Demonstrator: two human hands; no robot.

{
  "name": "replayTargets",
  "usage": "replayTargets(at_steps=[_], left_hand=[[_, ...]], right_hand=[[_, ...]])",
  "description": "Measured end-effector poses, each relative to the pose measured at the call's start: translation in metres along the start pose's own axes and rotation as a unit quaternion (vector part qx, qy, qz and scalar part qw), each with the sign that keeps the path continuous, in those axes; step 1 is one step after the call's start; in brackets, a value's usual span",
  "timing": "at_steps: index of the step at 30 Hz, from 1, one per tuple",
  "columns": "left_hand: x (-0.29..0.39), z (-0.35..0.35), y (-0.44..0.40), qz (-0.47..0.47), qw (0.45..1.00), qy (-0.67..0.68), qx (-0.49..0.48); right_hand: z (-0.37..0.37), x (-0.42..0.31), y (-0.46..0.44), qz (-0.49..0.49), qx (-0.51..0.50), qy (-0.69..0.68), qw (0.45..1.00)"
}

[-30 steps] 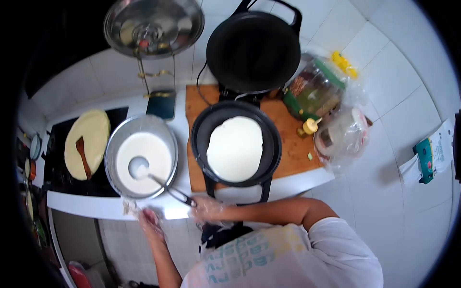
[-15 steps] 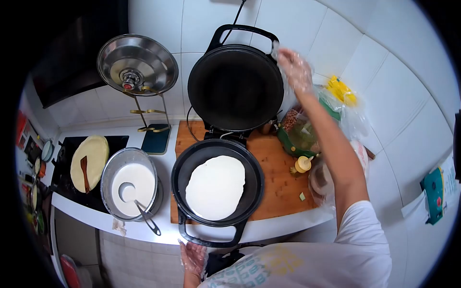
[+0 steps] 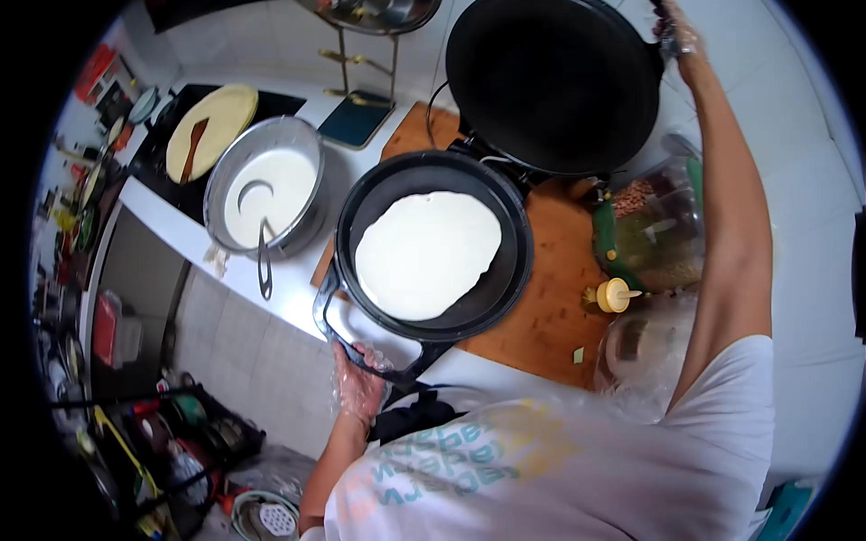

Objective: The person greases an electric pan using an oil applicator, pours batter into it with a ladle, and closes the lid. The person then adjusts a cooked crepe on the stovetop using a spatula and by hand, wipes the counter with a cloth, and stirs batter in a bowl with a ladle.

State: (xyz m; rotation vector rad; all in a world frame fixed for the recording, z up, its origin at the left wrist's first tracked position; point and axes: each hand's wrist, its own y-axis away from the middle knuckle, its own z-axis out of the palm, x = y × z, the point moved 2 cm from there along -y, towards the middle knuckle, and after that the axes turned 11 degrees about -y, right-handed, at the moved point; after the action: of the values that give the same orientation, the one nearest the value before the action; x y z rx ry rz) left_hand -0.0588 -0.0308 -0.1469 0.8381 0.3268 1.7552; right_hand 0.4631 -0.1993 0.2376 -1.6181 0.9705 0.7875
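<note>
A black electric griddle stands with its lid raised at the back. White batter lies across its lower plate in a rough oval, off centre toward the left. My left hand, in a clear plastic glove, has its fingers round the front handle of the lower pan. At the upper right, my gloved right hand grips the lid's handle, partly cut off by the frame's dark edge. Left of the griddle, a metal pot holds white batter with a ladle resting in it.
Under the griddle is a wooden board. A stack of pale flatbreads carries a wooden spatula on the far-left stove. A yellow-capped oil bottle and plastic bags stand at the right. A lid rack is behind the pot.
The view has turned, shifting the griddle's lid up and right. My left hand has closed round the front handle from just below it. My right hand stays at the lid handle.
</note>
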Motion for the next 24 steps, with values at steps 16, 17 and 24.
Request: replayTargets(at_steps=[16, 17, 24], left_hand=[[0.020, 0.033, 0.025, 0.011, 0.994, -0.061, 0.088], [0.019, 0.032, 0.026, 0.007, 0.994, -0.058, 0.097], [0.016, 0.033, 0.043, -0.059, 0.989, -0.070, 0.114]], right_hand=[[0.011, -0.060, 0.108, -0.217, -0.129, -0.054, 0.966], [0.012, -0.066, 0.112, -0.207, -0.125, -0.053, 0.969], [0.021, -0.094, 0.142, -0.154, -0.106, -0.022, 0.982]])
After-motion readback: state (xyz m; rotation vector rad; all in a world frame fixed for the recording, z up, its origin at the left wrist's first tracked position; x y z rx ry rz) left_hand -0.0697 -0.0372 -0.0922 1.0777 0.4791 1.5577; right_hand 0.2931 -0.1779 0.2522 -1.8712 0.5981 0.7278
